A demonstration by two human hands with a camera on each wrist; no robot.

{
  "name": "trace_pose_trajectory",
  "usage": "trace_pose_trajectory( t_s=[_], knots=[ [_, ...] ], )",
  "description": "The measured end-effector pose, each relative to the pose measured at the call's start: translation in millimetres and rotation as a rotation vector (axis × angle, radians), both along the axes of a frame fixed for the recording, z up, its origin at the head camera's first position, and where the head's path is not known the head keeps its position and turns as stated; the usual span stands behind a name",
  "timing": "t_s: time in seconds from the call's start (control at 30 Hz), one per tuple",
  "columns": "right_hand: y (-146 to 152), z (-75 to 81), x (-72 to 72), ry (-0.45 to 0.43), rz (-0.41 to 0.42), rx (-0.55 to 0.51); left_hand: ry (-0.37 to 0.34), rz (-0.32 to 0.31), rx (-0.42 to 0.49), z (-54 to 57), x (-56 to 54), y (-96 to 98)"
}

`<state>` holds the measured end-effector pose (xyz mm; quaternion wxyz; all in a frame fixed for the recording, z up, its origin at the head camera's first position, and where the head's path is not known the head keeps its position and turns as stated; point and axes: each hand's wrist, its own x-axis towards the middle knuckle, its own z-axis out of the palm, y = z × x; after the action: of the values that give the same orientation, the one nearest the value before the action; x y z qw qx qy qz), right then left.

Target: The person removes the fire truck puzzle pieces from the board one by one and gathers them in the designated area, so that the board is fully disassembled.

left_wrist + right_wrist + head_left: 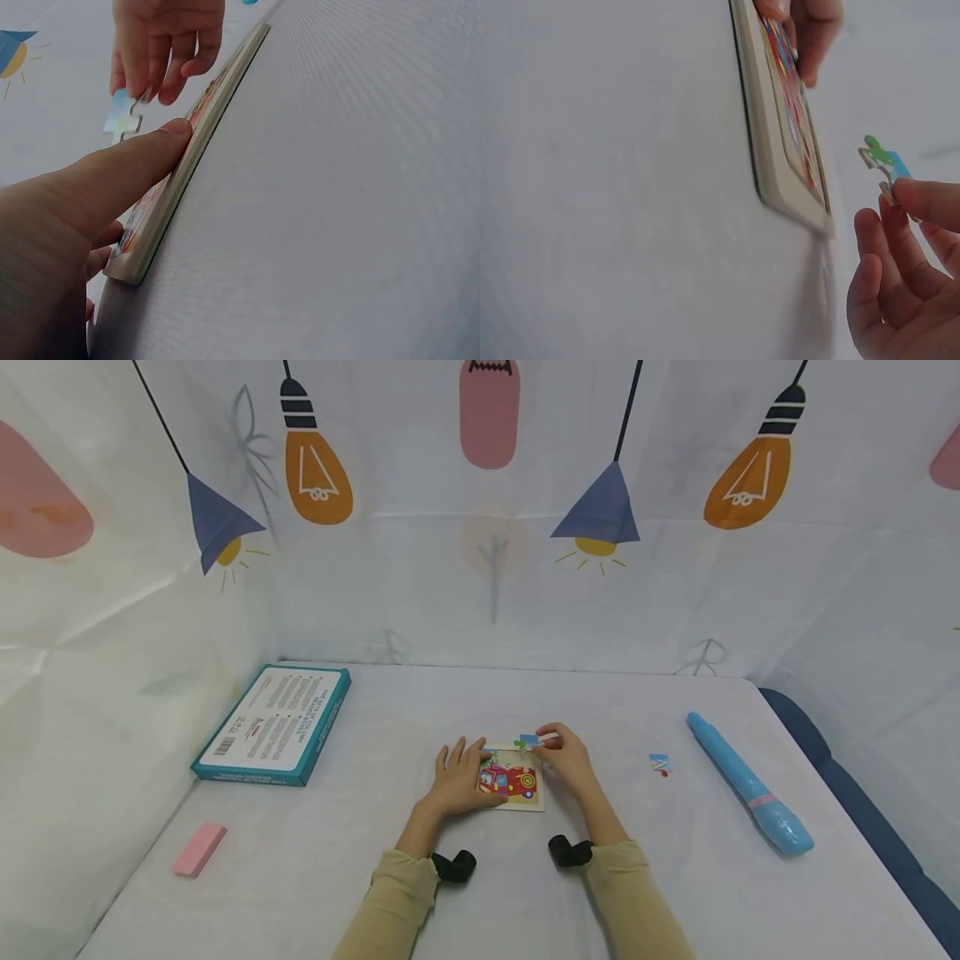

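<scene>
A wooden jigsaw board (528, 804) with a red vehicle picture lies on the table. My left hand (459, 783) rests across its left side, fingers spread, and the thumb presses on the board near its front edge. Between thumb and fingertips, my right hand (568, 764) pinches a puzzle piece (529, 741), held over the board's far right corner. Seen from the right wrist, that piece (889, 159) is raised off the board, blue and green with a knobbed edge. Bare wood shows along the upper part of the board. Another loose puzzle piece (660, 764) lies to the right.
A teal-edged box (273, 718) lies at the back left, and a pink eraser-like block (200, 850) at the front left. On the right lies a long light-blue tube-shaped object (750, 785). Printed white cloth hangs behind the table.
</scene>
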<state>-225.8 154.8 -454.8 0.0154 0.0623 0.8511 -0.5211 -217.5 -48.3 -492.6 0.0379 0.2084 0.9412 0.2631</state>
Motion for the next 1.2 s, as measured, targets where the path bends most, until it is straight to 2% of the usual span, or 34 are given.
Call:
trace_pose_trajectory(
  t_s=[0.53,0.73,0.9,1.2],
  knots=[
    [51,-2.5,4.7,-0.037,-0.099,-0.039,-0.005,-0.003,0.012,0.3,2.2,-0.1],
    [69,-0.8,7.5,-0.035,-0.107,-0.053,0.002,-0.005,0.007,-1.3,0.5,-0.1],
    [82,2.0,10.8,-0.067,-0.119,-0.042,0.000,-0.005,0.007,-1.2,0.3,-0.1],
    [104,2.8,17.3,-0.122,-0.198,0.007,-0.005,-0.009,0.009,0.1,1.2,-0.6]
  ],
)
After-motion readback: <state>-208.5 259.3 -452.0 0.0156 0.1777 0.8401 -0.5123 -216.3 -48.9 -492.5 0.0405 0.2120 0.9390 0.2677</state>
